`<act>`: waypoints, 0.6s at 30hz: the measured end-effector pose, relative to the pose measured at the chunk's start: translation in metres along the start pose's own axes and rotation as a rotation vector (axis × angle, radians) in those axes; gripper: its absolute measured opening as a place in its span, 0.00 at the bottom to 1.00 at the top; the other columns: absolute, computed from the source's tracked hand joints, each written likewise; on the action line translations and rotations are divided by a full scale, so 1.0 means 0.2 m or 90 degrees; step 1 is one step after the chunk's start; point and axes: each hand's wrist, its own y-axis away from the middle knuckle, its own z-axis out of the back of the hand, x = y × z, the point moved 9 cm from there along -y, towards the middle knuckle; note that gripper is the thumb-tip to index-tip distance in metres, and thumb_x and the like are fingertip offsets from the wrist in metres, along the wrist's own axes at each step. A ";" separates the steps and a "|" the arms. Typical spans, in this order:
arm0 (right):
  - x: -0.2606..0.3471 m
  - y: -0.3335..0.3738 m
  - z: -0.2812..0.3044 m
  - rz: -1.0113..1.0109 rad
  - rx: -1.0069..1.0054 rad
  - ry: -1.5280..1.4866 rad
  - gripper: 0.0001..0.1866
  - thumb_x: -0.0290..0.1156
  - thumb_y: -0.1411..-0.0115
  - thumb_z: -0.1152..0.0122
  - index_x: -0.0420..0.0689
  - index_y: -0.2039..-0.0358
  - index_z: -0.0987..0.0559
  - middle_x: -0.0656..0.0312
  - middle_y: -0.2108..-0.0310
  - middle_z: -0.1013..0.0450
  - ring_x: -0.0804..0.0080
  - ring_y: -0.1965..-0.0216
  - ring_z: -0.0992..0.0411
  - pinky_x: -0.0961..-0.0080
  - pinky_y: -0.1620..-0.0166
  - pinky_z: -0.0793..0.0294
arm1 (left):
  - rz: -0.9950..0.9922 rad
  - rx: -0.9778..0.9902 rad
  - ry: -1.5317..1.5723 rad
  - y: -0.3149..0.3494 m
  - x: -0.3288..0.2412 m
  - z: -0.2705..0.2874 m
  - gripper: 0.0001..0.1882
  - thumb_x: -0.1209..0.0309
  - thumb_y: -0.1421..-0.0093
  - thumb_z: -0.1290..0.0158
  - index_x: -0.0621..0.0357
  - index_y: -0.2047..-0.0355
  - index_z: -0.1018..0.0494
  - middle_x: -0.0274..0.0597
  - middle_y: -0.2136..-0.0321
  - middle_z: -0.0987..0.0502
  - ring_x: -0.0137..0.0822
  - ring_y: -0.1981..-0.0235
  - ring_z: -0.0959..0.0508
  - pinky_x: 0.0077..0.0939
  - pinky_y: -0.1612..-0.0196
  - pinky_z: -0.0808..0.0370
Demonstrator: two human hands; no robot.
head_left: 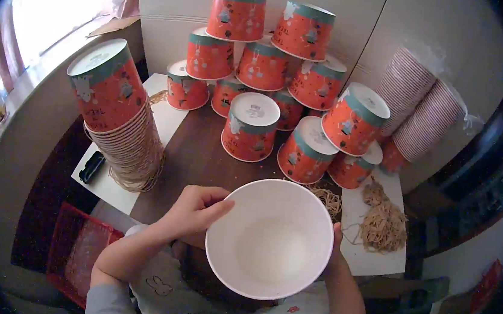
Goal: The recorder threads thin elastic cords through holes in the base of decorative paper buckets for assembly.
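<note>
A large white-lined paper bucket is held between my hands over the table's near edge, its open mouth tipped toward me. It looks bare inside. My left hand grips the rim at the upper left, thumb over the edge and fingers behind the wall. On the opposite side my right hand clasps the wall, mostly hidden by the bucket. Just beyond stands an upside-down orange paper bucket with a green band. Another overturned bucket sits to its right.
Several overturned buckets are piled at the back. A tall nested stack rises at left beside a small black object. Tan stringy strands lie at right, before plastic-wrapped stacks. A red basket is lower left.
</note>
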 end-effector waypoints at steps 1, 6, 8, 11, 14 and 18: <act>0.01 0.00 0.00 0.004 0.004 0.017 0.56 0.69 0.65 0.47 0.43 0.44 0.50 0.55 0.45 0.46 0.64 0.45 0.47 0.66 0.45 0.47 | 0.008 0.009 -0.001 0.00 0.00 0.00 0.13 0.68 0.44 0.54 0.69 0.68 0.29 0.33 0.80 0.27 0.18 0.78 0.31 0.14 0.76 0.33; 0.03 0.01 -0.03 0.029 0.027 0.102 0.57 0.68 0.67 0.45 0.43 0.44 0.50 0.55 0.45 0.47 0.63 0.44 0.48 0.66 0.44 0.48 | 0.095 0.053 0.095 0.00 0.02 -0.01 0.13 0.67 0.44 0.55 0.68 0.68 0.29 0.33 0.78 0.27 0.19 0.76 0.31 0.15 0.74 0.33; 0.05 0.01 -0.04 0.039 0.036 0.136 0.58 0.68 0.68 0.44 0.43 0.43 0.51 0.55 0.45 0.48 0.63 0.44 0.49 0.66 0.44 0.49 | 0.123 0.071 0.110 0.00 0.04 -0.02 0.13 0.67 0.44 0.55 0.67 0.69 0.29 0.33 0.77 0.28 0.20 0.76 0.30 0.16 0.73 0.33; 0.07 0.02 -0.07 0.053 0.051 0.187 0.59 0.68 0.69 0.42 0.43 0.43 0.51 0.55 0.44 0.48 0.63 0.44 0.49 0.66 0.44 0.49 | 0.139 0.066 0.137 0.01 0.04 -0.03 0.14 0.66 0.44 0.55 0.68 0.69 0.29 0.32 0.77 0.28 0.20 0.76 0.30 0.16 0.74 0.33; 0.08 0.03 -0.09 0.068 0.067 0.236 0.60 0.67 0.70 0.41 0.43 0.43 0.52 0.56 0.44 0.49 0.63 0.43 0.50 0.66 0.43 0.50 | 0.123 0.107 0.103 0.00 0.08 -0.06 0.13 0.67 0.44 0.54 0.66 0.70 0.28 0.33 0.80 0.27 0.20 0.77 0.31 0.16 0.75 0.33; 0.09 0.03 -0.22 0.019 0.152 0.174 0.63 0.49 0.78 0.27 0.45 0.43 0.53 0.56 0.42 0.53 0.64 0.41 0.54 0.67 0.41 0.55 | -0.001 0.063 -0.146 -0.03 0.03 -0.04 0.12 0.66 0.46 0.52 0.64 0.71 0.28 0.40 0.83 0.27 0.25 0.81 0.28 0.21 0.77 0.32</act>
